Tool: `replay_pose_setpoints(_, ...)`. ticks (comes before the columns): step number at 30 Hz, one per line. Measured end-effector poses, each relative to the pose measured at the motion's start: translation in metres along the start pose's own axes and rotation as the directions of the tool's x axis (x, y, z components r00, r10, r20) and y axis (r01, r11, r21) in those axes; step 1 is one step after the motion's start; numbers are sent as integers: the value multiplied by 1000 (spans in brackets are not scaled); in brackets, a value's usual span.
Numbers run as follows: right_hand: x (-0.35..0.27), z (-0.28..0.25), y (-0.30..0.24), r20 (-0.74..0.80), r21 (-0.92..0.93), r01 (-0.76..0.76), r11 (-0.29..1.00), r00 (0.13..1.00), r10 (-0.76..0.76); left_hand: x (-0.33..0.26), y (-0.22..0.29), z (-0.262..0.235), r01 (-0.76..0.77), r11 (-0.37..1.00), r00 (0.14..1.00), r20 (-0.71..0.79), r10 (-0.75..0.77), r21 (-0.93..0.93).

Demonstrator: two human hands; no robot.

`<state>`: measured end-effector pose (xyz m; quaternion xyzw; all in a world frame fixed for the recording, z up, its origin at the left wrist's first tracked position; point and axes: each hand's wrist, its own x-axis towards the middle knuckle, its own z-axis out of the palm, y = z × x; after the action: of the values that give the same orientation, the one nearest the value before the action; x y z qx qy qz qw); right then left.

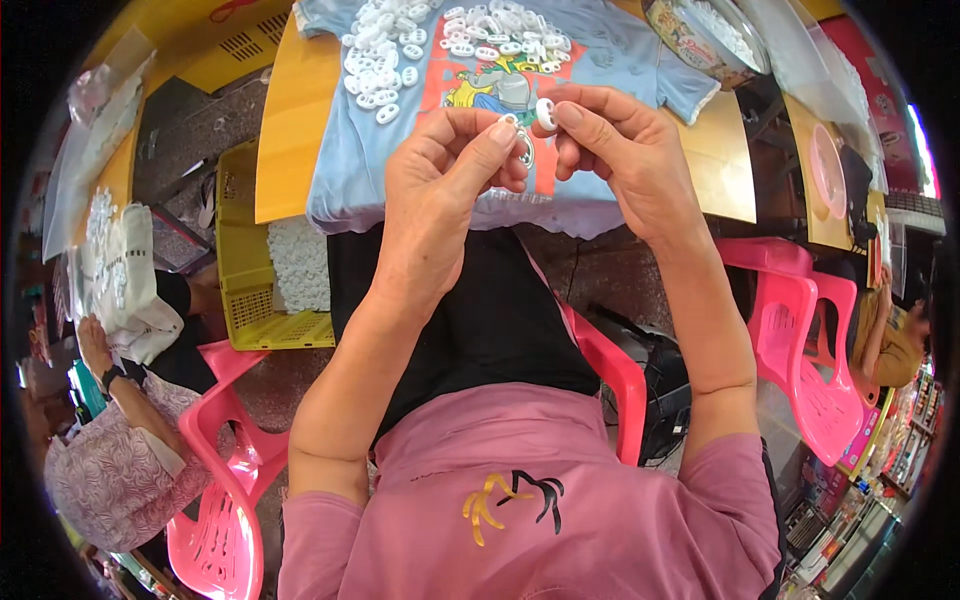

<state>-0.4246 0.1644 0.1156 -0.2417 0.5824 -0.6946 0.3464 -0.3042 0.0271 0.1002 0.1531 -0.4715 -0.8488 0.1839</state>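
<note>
Both my hands are raised over the near part of the table, fingertips close together. Between the thumb and fingers of my right hand (625,150) is a small white oval plastic piece (545,113), tilted on edge. My left hand (435,175) pinches a small whitish part (510,119); its shape is mostly hidden by the fingers. Beneath them a light-blue T-shirt (345,165) with a red printed panel is spread over the table. Two heaps of white oval pieces with holes, a left heap (378,60) and a right heap (505,38), lie on the shirt beyond my hands.
A round tin (690,45) of white pieces stands at the far right. Left of my legs, a yellow crate (235,270) holds more white pieces. Pink plastic chairs flank me, one left (215,530) and one right (830,410). A person in patterned clothing (120,470) sits at left.
</note>
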Motion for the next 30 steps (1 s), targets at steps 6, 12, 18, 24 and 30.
replay_pose_setpoints(6,-14,4,-2,-12,-41,91,995,996,-91,-3,-3,5,-3,1000,1000,30,2,30)
replay_pose_setpoints(12,-17,1,-2,9,-40,103,994,995,-103,-6,-2,9,3,998,1000,14,-4,68)
replay_pose_setpoints(18,-20,4,-5,18,87,-17,996,1000,15,-8,0,10,-18,997,999,29,16,74)
replay_pose_setpoints(24,-22,1,-4,72,199,-84,976,995,71,-10,1,12,-20,998,999,35,18,66)
replay_pose_setpoints(30,-22,2,-2,45,196,-51,979,998,43,-11,2,11,-20,990,999,38,15,140)
